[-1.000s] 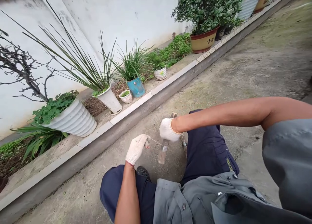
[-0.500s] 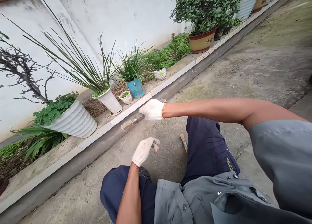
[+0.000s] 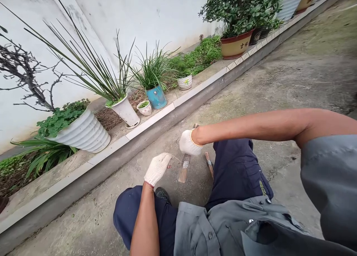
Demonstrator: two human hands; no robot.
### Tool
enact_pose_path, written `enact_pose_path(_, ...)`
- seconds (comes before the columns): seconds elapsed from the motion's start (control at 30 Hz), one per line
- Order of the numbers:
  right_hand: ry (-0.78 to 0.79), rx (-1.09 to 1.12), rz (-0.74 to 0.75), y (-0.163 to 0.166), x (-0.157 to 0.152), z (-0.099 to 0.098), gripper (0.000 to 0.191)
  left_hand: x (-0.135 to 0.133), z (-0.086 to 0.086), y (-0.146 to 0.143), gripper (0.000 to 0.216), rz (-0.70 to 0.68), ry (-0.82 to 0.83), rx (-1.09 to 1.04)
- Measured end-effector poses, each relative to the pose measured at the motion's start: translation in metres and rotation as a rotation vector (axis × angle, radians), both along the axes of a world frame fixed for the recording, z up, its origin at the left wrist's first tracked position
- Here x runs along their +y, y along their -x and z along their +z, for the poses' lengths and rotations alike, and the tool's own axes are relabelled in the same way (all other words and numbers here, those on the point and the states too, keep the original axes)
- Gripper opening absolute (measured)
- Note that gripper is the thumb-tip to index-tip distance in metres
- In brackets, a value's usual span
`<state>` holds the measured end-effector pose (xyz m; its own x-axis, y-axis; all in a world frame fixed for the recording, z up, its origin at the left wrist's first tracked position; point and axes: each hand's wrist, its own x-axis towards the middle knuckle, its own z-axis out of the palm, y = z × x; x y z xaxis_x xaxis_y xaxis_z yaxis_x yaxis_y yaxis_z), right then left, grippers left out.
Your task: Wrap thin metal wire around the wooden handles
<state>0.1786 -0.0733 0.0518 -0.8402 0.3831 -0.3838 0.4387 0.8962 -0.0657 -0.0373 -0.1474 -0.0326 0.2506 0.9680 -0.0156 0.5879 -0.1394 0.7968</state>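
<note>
My right hand [image 3: 190, 142], in a white knit glove, is closed around a flat wooden stick [image 3: 183, 174]. Pale wrapping circles the stick just below the glove, and its other end shows past the wrist. To the left, my gloved left hand [image 3: 157, 167] has its fingers pinched together. A thin pale strand [image 3: 175, 158] runs from those fingertips toward the stick; whether it is string or wire, and whether it touches the stick, I cannot tell. Beside my right knee a second wooden stick [image 3: 209, 165] with similar wrapping lies on the concrete.
A low tiled curb [image 3: 108, 150] crosses diagonally in front of me. Behind it stand a ribbed white pot [image 3: 86, 133], a tall white pot [image 3: 126, 113], a blue pot [image 3: 156, 97] and a yellow-red pot [image 3: 235, 47]. Concrete ground [image 3: 279, 85] stretches right.
My right hand has moved from near the curb toward me and to the right, and the stick now points down toward my lap. My left hand has shifted slightly left.
</note>
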Motion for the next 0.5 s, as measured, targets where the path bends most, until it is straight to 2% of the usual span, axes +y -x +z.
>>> enact_pose_path(0.1, -0.001, -0.070, 0.148, -0.004, -0.010, 0.020, 0.020, -0.002, 0.004, -0.005, 0.042, -0.042, -0.024, 0.000)
enact_pose_path(0.17, -0.001, -0.006, 0.133, -0.001, -0.012, 0.035, 0.028, -0.005, 0.006, -0.010, 0.046, -0.033, -0.026, -0.033)
enact_pose_path(0.27, -0.032, 0.180, -0.088, 0.011, -0.005, 0.047, 0.037, -0.009, 0.005, -0.019, 0.055, -0.031, 0.043, -0.167)
enact_pose_path(0.4, -0.089, 0.407, -0.391, 0.028, 0.024, 0.044, 0.045, -0.010, -0.002, -0.026, 0.055, -0.135, 0.081, -0.296)
enact_pose_path(0.5, -0.176, 0.409, -0.461, 0.034, 0.045, 0.037, 0.043, -0.010, -0.003, -0.028, 0.048, -0.203, 0.058, -0.213)
